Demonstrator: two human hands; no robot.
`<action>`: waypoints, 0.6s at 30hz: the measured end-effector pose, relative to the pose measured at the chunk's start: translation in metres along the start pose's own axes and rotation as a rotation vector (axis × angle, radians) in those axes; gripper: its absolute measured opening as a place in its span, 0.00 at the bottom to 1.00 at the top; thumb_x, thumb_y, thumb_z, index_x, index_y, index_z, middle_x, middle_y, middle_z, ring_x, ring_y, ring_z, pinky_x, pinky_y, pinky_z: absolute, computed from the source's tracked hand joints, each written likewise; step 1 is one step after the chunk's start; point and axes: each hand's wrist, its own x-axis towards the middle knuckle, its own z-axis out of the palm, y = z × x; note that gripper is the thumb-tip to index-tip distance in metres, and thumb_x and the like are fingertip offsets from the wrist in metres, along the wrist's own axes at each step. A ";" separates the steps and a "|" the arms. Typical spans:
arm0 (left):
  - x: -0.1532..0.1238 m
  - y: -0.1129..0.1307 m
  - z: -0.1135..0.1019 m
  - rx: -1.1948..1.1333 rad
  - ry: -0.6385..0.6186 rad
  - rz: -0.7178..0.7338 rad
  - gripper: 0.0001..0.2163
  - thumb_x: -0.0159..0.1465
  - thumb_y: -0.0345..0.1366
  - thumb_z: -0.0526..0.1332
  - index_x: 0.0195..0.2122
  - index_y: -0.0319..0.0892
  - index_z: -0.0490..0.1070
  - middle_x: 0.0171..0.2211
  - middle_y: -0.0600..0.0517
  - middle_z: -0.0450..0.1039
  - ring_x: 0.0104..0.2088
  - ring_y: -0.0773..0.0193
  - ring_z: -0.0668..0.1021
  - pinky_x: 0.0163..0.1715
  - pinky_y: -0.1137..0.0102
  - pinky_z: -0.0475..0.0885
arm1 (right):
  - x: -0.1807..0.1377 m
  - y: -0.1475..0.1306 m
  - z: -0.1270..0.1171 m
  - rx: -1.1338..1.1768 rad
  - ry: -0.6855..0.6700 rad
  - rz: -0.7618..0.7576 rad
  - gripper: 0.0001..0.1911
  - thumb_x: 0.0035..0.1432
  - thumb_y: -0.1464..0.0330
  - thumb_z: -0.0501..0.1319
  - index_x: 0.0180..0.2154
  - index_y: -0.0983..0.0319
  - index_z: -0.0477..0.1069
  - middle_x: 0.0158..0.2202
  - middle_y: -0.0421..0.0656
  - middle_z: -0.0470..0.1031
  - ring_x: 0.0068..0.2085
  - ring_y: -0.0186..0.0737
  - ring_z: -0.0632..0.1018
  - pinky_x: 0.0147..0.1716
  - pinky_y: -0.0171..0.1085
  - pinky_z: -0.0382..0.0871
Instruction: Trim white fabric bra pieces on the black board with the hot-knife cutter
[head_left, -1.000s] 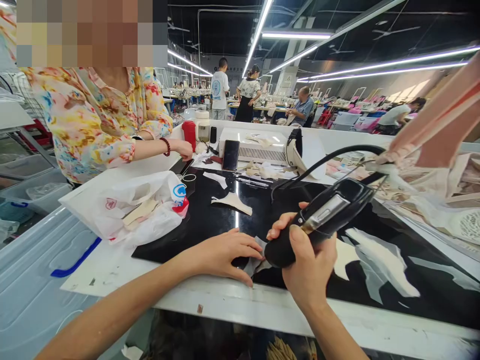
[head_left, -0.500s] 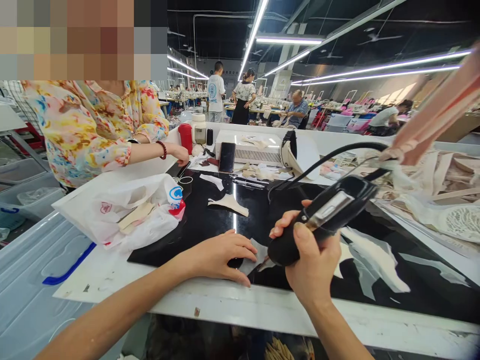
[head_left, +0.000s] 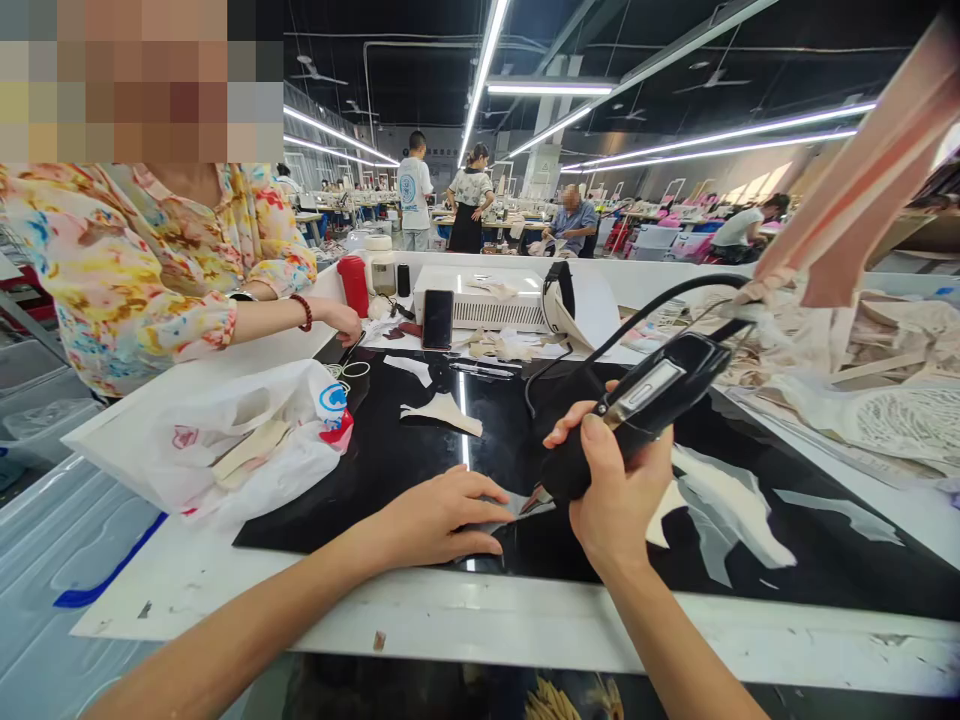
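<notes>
My right hand (head_left: 619,495) grips a black corded hot knife (head_left: 637,395), its metal tip pointing down and left. Beneath the tip lies a small sheer whitish fabric piece (head_left: 541,507) on a glossy black board (head_left: 360,500). My left hand (head_left: 442,515) rests flat with fingers stretched out, the fingertips on the left end of that piece and partly hiding it. A cream fabric cutout (head_left: 444,412) sits farther back. Cream and sheer pieces (head_left: 739,505) lie to the right of my right hand.
A white plastic bag (head_left: 281,440) with fabric stands at left. Behind the board are a phone (head_left: 437,319), a white vented machine (head_left: 480,290) and a red bottle (head_left: 352,285). Fabric is heaped at right (head_left: 900,350). The cord (head_left: 622,325) arches overhead. A co-worker's hand (head_left: 341,320) reaches in from the left.
The view has shifted slightly, moving most things left. The hot knife's tip remains at the sheer piece, and less of that piece shows beside my left fingers.
</notes>
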 end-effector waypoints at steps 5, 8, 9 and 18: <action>-0.001 -0.001 0.000 -0.002 0.004 -0.014 0.16 0.69 0.44 0.63 0.55 0.46 0.75 0.58 0.44 0.72 0.58 0.56 0.74 0.65 0.56 0.58 | -0.002 0.002 -0.001 -0.024 0.001 0.016 0.15 0.58 0.63 0.69 0.44 0.56 0.67 0.31 0.34 0.74 0.27 0.36 0.75 0.30 0.41 0.72; -0.001 0.000 0.001 -0.006 -0.001 -0.029 0.15 0.69 0.44 0.63 0.55 0.47 0.75 0.58 0.44 0.72 0.58 0.56 0.74 0.66 0.54 0.56 | -0.003 0.005 -0.002 -0.024 -0.013 0.017 0.15 0.58 0.64 0.69 0.44 0.55 0.67 0.31 0.34 0.75 0.27 0.36 0.75 0.30 0.41 0.72; -0.001 0.000 0.001 -0.008 -0.002 -0.031 0.15 0.69 0.44 0.63 0.55 0.47 0.76 0.58 0.45 0.72 0.58 0.56 0.74 0.67 0.53 0.56 | -0.004 0.005 -0.002 -0.026 -0.016 0.016 0.15 0.58 0.64 0.69 0.45 0.55 0.67 0.31 0.34 0.75 0.27 0.36 0.75 0.30 0.41 0.72; 0.000 0.002 -0.001 -0.008 0.025 -0.002 0.14 0.69 0.42 0.64 0.54 0.45 0.77 0.57 0.44 0.73 0.57 0.56 0.75 0.65 0.56 0.59 | 0.001 0.005 -0.006 -0.046 0.022 -0.005 0.15 0.57 0.63 0.69 0.44 0.55 0.68 0.30 0.35 0.75 0.26 0.36 0.75 0.31 0.41 0.73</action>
